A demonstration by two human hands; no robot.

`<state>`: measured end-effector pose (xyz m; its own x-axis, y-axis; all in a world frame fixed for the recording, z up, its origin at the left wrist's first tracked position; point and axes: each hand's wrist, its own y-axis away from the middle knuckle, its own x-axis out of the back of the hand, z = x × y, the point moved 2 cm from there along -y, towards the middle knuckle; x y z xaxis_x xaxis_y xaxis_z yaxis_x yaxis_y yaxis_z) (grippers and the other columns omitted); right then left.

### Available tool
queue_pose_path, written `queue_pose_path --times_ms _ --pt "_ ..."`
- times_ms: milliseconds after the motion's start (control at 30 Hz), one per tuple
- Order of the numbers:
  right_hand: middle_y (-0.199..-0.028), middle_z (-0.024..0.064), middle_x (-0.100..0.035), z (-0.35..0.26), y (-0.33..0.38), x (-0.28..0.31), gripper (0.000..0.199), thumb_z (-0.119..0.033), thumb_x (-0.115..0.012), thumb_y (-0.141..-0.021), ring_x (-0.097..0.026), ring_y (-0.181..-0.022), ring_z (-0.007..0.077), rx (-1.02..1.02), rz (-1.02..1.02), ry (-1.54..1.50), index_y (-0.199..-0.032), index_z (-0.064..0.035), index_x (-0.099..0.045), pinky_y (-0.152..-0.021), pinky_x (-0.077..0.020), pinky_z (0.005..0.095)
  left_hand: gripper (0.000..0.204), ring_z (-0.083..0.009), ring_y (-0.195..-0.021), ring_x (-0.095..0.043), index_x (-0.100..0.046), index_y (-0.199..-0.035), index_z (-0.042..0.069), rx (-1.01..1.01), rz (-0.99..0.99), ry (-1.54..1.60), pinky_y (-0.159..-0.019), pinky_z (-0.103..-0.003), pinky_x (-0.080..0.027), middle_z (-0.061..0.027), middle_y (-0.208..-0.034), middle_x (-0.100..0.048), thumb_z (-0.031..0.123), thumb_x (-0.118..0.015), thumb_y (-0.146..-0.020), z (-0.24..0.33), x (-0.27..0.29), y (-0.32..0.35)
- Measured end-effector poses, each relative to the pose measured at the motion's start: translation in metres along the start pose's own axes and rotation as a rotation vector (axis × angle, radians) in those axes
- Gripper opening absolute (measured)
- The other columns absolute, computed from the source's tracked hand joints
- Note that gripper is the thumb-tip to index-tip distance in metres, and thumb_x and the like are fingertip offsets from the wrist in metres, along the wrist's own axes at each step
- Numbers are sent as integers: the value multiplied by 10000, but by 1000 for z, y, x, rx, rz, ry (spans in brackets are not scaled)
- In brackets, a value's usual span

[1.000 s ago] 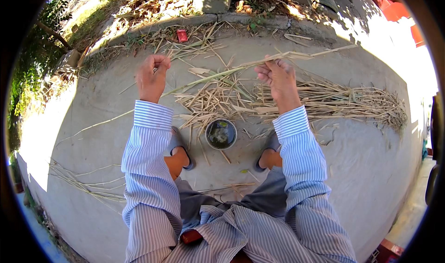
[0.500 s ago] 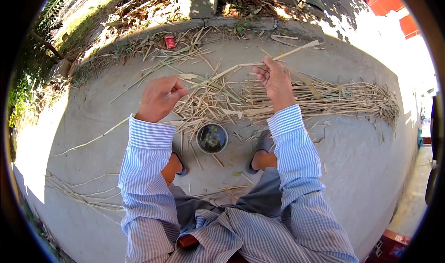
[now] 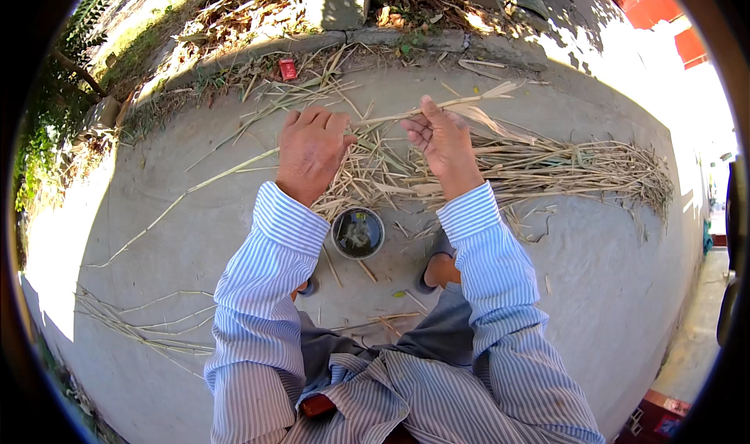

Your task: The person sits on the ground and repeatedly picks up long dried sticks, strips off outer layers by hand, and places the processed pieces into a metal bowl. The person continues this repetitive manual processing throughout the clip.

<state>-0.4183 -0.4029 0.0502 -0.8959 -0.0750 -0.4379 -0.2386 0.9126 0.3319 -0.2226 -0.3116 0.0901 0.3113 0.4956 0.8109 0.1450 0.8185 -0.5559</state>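
A long dry plant stalk (image 3: 187, 191) runs from the lower left, through both hands, to a leafy pale tip (image 3: 496, 91) at the upper right. My left hand (image 3: 311, 151) is closed round its middle, knuckles up. Thumb and fingers of my right hand (image 3: 441, 141) pinch it near the tip, where loose dry husk (image 3: 478, 117) hangs away. Beneath the hands lies a heap of straw and peeled scraps (image 3: 367, 170). To its right rests a thick bundle of dry stalks (image 3: 578, 165).
A round bowl of dark liquid (image 3: 358, 233) stands between my feet. Several thin bare stalks (image 3: 148, 327) lie on the concrete at lower left. A small red packet (image 3: 287, 69) sits near the far concrete curb (image 3: 258, 51), with dry leaves beyond.
My left hand has moved right and up along the stalk, closer to my right hand. My right hand has shifted slightly left, and husk now stands away from the stalk near its tip.
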Motion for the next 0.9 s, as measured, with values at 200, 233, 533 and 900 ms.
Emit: queue_pose_path --times_ms 200,233,533,900 --pt "-924 140 -636 -2 18 -13 336 -252 -691 -867 -673 -816 229 143 -84 -30 -1004 14 -539 -655 -565 278 163 -215 -784 -613 -635 -841 78 -61 122 181 -696 -353 -434 -33 -807 -657 172 -723 -742 -6 -15 -9" --pt "-936 145 -636 -3 19 -13 335 -244 -685 -871 -674 -818 229 159 -99 -26 -1014 21 -539 -654 -566 274 144 -198 -766 -616 -639 -837 75 -37 122 250 -686 -340 -437 -33 -811 -660 161 -720 -756 -7 -16 -8" --pt "-942 152 -640 -18 14 8 343 -222 -661 -889 -681 -822 235 209 -43 46 -1047 56 -539 -636 -565 250 213 -204 -718 -613 -635 -902 26 469 232 346 -680 -330 -472 -62 -789 -669 231 -664 -851 -76 20 -3" --pt "-899 139 -642 -23 13 6 348 -203 -661 -886 -677 -758 192 303 -96 115 -1061 62 -520 -622 -550 236 197 -251 -713 -623 -662 -839 32 274 -122 387 -621 -346 -470 -117 -776 -647 226 -689 -822 -15 -16 3"
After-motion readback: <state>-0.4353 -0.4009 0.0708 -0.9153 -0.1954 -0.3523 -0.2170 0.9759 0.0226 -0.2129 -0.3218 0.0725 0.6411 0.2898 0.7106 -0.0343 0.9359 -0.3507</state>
